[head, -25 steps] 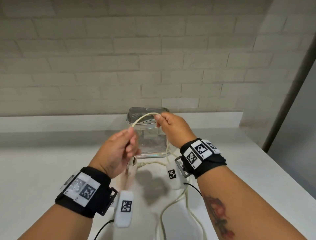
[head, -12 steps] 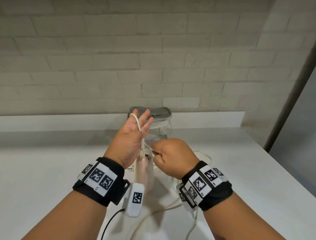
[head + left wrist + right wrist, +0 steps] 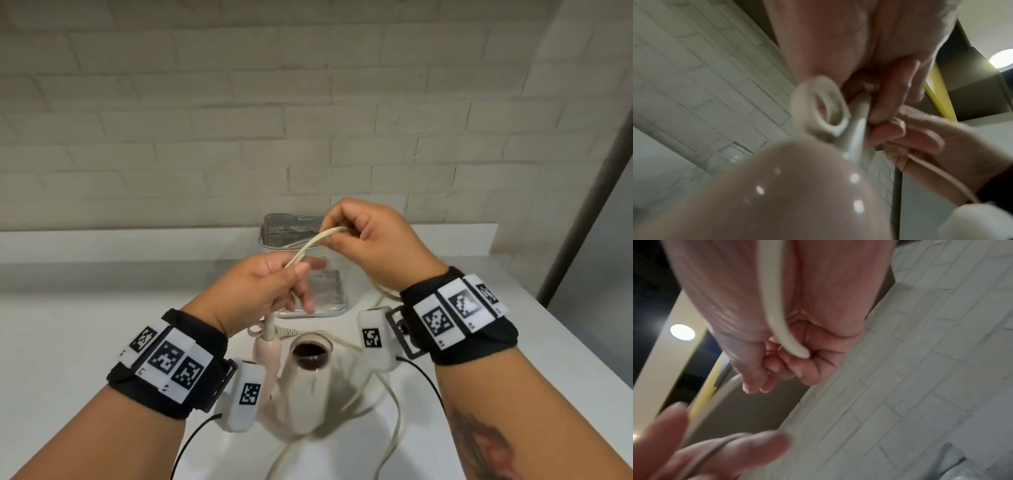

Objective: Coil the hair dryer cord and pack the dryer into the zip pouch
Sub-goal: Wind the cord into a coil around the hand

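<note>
The white worktop (image 3: 85, 325) carries everything: the clear zip pouch (image 3: 310, 270) stands open-topped by the wall, and just in front of it lies the pale pink hair dryer (image 3: 301, 387), nozzle toward the pouch, handle raised under the left wrist. Its cream cord (image 3: 310, 245) runs doubled between the two hands above the dryer, with loose slack trailing over the worktop toward the near edge.

The left hand (image 3: 253, 294) is clenched round the gathered strands near the handle's hanging ring; how many loops it holds is blurred, probably two. The right hand (image 3: 370, 246) pinches the cord's bend and draws it up.

To coil well, keep each loop the same length, lay it flat into the left grip, let the slack feed without twisting, and keep the bundle small enough for the pouch mouth.
</note>
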Tool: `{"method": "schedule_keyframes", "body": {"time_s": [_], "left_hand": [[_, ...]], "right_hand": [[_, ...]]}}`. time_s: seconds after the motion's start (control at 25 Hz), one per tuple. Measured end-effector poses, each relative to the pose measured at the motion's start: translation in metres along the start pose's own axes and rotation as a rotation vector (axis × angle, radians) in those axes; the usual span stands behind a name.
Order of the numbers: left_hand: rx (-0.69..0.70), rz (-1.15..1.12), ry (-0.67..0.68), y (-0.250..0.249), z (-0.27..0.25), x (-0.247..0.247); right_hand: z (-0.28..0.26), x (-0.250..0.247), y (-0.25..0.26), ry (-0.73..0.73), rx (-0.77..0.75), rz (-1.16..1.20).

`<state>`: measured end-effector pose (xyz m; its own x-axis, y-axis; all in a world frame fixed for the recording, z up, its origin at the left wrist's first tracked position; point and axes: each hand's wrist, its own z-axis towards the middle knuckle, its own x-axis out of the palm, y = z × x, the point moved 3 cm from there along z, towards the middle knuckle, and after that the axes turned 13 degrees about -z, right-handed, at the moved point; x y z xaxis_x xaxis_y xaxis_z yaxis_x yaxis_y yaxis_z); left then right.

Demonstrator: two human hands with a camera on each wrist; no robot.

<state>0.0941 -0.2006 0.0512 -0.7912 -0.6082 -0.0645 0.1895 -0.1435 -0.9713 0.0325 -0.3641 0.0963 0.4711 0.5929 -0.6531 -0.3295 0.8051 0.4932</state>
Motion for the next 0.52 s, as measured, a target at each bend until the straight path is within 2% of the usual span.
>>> {"method": "schedule_keyframes", "body": {"time_s": [0.12,0.2,0.28,0.36,0.44,0.52], "left_hand": [[-0.004,-0.142,0.056,-0.001,-0.007,-0.008],[0.036,-0.308,0.091,-0.006,-0.011,-0.013],[0.108,-0.386,0.042,-0.015,-0.011,-0.015],[0.173,-0.436,-0.077,-0.024,-0.009,-0.020],[0.204,-0.512,-0.154,-0.028,-0.006,-0.023],[0.218,-0.556,-0.177,-0.027,-0.005,-0.021]], "right_hand": [[0.013,-0.002,-0.034,-0.013,0.161,0.152],[0.016,0.010,-0.047,0.064,0.228,0.155],[0.014,0.032,-0.052,0.188,0.286,-0.007],[0.008,0.053,-0.052,0.304,0.298,-0.258],[-0.002,0.069,-0.047,0.371,0.234,-0.434],[-0.012,0.080,-0.044,0.367,0.164,-0.487]]}}
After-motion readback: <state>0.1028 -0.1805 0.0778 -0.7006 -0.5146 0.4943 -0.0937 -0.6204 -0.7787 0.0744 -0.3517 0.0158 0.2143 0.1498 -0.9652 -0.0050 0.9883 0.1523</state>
